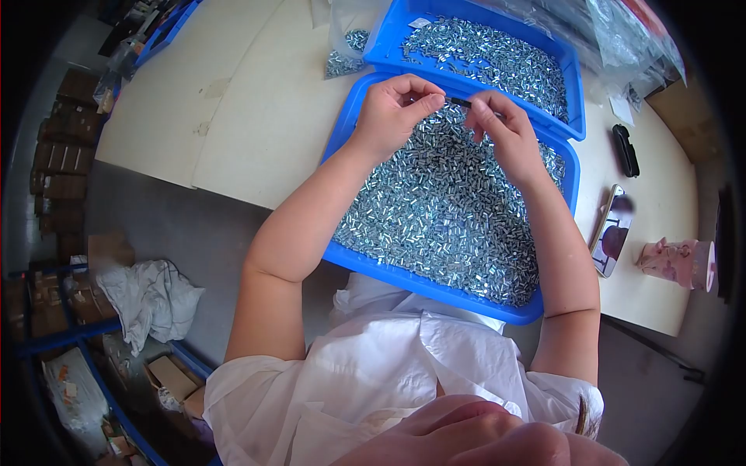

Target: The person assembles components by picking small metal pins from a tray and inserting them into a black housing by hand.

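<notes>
Over the far part of a blue bin (342, 144) filled with small shiny metal cylinders (443, 210), my two hands are raised close together. A short, thin black piece (460, 102) spans the gap between my fingertips; its exact kind is too small to make out. My left hand (396, 113) is closed, with thumb and forefinger pinched at the left end of this piece. At the other end, my right hand (503, 128) has its thumb and curled fingers closed on it. Parts of both grips are hidden by the fingers.
A second blue bin (579, 101) of metal pieces stands behind. A clear bag (346, 46) with more pieces lies left of it. On the pale table (256, 116), a black case (625, 151), a phone (610, 233) and a pink cup (678, 264) are at right. Shelves with boxes stand left.
</notes>
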Demonstrator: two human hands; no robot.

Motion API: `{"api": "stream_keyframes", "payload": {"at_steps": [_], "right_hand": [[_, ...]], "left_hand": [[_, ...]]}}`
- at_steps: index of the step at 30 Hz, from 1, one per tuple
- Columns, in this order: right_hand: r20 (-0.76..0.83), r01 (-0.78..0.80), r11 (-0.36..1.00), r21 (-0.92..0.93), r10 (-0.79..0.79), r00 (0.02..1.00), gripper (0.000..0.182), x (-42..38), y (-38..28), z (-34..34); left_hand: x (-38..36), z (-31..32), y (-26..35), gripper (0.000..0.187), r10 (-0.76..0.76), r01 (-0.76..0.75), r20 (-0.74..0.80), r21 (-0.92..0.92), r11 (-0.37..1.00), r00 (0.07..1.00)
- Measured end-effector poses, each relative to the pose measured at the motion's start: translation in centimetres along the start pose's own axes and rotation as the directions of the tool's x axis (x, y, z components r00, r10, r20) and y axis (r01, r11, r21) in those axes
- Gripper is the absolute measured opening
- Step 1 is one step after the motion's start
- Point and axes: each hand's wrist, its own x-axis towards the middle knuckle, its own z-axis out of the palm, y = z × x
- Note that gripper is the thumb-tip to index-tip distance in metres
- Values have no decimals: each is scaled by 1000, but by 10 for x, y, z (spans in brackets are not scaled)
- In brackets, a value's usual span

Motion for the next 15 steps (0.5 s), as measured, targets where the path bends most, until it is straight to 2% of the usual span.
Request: {"api": "stream_keyframes", "payload": {"at_steps": [4,6,7,10,12,13,15], "right_hand": [[-63,59,997,43,-57,996,31,1,4,2],[153,-113,993,-46,118,981,24,2,5,-12],[151,-113,993,-46,119,981,24,2,4,-12],[115,-126,992,-2,126,985,21,1,1,-3],[-91,58,993,100,-49,995,28,1,-2,7],[-89,58,993,100,-49,995,28,1,-2,4],[39,-91,996,5,91,995,23,1,-2,-11]], "left_hand": [[0,-1,-1,9,-4,3,-25,-18,1000,1000],[1,0,-1,8,18,-18,-11,2,1000,1000],[1,1,0,8,18,-18,-9,1,1000,1000],[0,0,-1,7,5,-5,-13,-5,1000,1000],[1,0,-2,7,-12,12,-5,35,999,1000],[0,0,-2,7,-12,12,-7,36,999,1000],[0,1,-1,7,31,-32,30,43,999,999]]}}
